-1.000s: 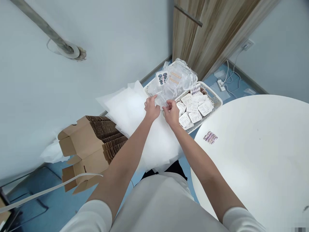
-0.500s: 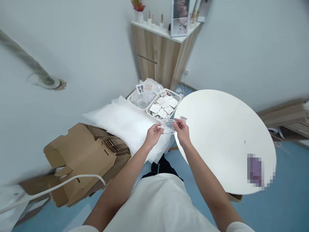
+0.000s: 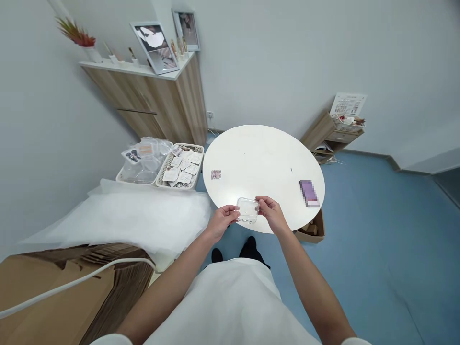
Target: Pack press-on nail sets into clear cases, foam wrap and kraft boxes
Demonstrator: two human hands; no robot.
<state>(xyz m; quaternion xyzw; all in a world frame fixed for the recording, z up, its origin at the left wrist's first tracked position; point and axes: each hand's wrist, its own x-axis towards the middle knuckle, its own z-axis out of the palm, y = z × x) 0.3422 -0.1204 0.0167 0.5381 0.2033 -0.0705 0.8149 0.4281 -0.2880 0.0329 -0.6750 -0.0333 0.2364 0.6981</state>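
A small clear plastic case (image 3: 247, 210) is held between both hands over the near edge of the round white table (image 3: 266, 163). My left hand (image 3: 222, 222) pinches its left side and my right hand (image 3: 272, 213) pinches its right side. A small purple patterned sheet (image 3: 215, 174) lies on the table's left part. To the left, a white basket (image 3: 194, 176) holds several white cards, and beside it another basket (image 3: 124, 177) holds clear plastic cases.
A blurred purple object (image 3: 309, 192) lies on the table's right side. White foam sheets (image 3: 118, 218) and flattened cardboard boxes (image 3: 53, 292) lie at the left. A wooden cabinet (image 3: 158, 103) stands against the wall. A small shelf (image 3: 332, 134) is at the right. A cardboard box (image 3: 312, 230) sits under the table.
Both hands lifted a clear case out of the basket and carried it right, to the near edge of the table. The view swung right and up.
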